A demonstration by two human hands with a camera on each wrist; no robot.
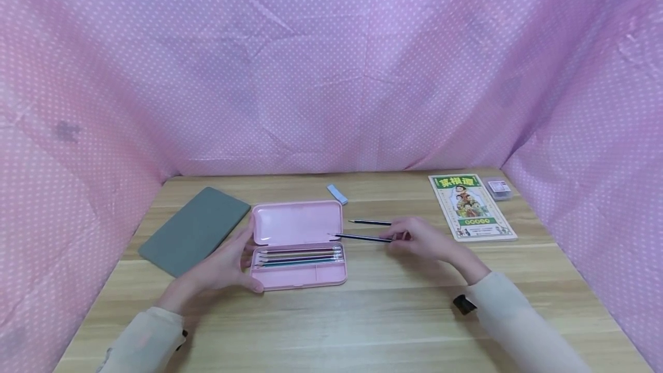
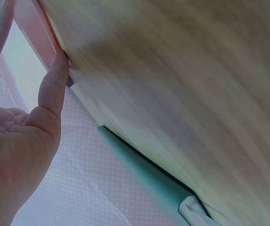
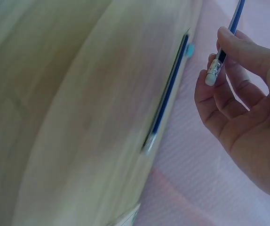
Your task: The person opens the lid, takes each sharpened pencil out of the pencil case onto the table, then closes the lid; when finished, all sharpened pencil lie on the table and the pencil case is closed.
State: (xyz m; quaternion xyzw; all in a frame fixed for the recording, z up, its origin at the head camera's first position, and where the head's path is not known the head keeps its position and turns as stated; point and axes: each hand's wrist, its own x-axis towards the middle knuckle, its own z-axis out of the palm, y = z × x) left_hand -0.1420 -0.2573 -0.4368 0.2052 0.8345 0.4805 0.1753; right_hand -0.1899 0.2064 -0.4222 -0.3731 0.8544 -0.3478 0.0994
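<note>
A pink pencil case (image 1: pixel 298 278) lies with its lid up on the table, several pencils (image 1: pixel 297 258) side by side in its back compartment. The left hand (image 1: pixel 228 266) rests against the case's left end, fingers fairly straight, thumb at the front corner. In the left wrist view a fingertip (image 2: pixel 59 59) touches the pink edge. Between thumb and fingers the right hand (image 1: pixel 416 238) pinches a dark pencil (image 1: pixel 359 238) near its eraser end, point toward the case, raised off the table in the right wrist view. A second dark pencil (image 3: pixel 165 101) lies on the table behind it.
A grey-green notebook (image 1: pixel 199 229) lies left of the case. Behind the case is a small light-blue stick-like piece (image 1: pixel 337 194). At the right are an illustrated book (image 1: pixel 468 207) and a small clear box (image 1: pixel 499 189). Pink dotted cloth (image 1: pixel 331 73) hangs around the table.
</note>
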